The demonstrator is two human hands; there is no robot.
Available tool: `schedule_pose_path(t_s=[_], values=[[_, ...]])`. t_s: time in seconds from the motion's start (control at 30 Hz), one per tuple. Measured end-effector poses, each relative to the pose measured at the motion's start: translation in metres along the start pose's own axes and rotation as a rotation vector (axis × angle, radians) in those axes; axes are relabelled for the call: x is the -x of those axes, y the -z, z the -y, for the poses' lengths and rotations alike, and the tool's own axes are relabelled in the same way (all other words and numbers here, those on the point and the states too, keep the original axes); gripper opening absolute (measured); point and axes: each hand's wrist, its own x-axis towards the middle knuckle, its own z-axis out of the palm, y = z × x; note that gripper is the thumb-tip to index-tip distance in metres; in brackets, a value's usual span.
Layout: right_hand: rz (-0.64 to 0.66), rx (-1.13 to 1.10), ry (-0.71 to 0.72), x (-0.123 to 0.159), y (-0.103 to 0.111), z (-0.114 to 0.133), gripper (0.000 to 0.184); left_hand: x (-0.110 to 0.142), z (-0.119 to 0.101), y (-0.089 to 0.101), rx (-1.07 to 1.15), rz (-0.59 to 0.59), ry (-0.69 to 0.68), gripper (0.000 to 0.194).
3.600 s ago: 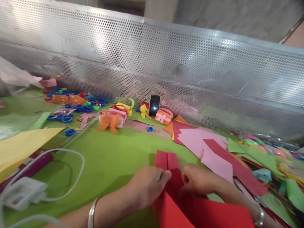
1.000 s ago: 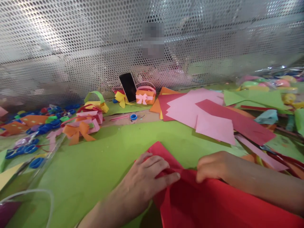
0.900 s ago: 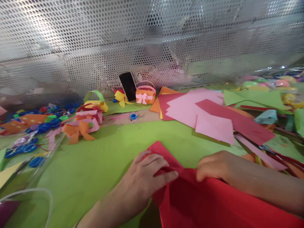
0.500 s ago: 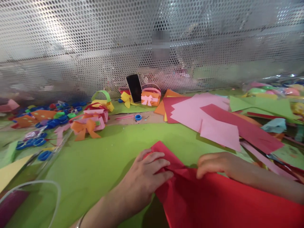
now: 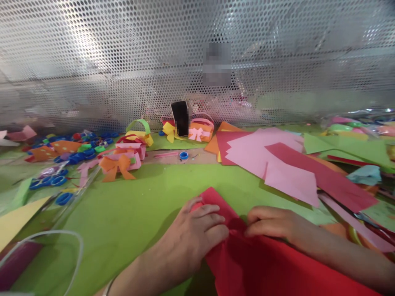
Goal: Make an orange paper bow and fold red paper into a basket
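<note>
A large sheet of red paper (image 5: 277, 267) with a folded corner reaches from the bottom right to the middle of the green table surface (image 5: 148, 213). My left hand (image 5: 197, 230) lies over its folded corner, fingers bent and closed on it, with the thumb against the fold. On the paper's upper edge, my right hand (image 5: 274, 224) pinches the red sheet close to the left fingertips. The fingertips of my right hand are partly hidden by the fold. A few creases run between the two hands.
Pink paper sheets (image 5: 253, 148) and a red strip (image 5: 321, 176) lie at the right. Blue-handled scissors (image 5: 58, 180) are on the left, near an orange paper bow (image 5: 116, 166). A phone (image 5: 180, 117) leans at the back before a perforated metal panel (image 5: 138, 61).
My right hand has slid left along the paper's edge, closer to my left hand. The left hand keeps its hold on the corner. The view has shifted slightly.
</note>
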Motion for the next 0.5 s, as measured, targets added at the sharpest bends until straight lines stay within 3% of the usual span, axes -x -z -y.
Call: schedule_pose_path(t_s=[0.17,0.27,0.33,0.43,0.5], values=[[-0.024,-0.071,-0.014,-0.002,-0.004,-0.009,0.023,-0.003,0.000,0.001,-0.034,0.032,-0.028,0.031],[-0.002,-0.172,-0.144,-0.004,-0.002,-0.001,0.015,-0.005,-0.001,0.001,-0.059,0.029,-0.028,0.029],[-0.009,-0.247,-0.304,-0.008,0.001,0.009,0.011,-0.007,-0.002,0.002,-0.094,0.043,-0.026,0.027],[-0.028,-0.329,-0.532,-0.014,0.004,0.022,0.024,-0.009,-0.005,0.005,-0.142,0.069,-0.044,0.024],[-0.012,-0.307,-0.574,-0.016,0.005,0.026,0.031,-0.009,-0.007,0.007,-0.151,0.086,-0.045,0.023]])
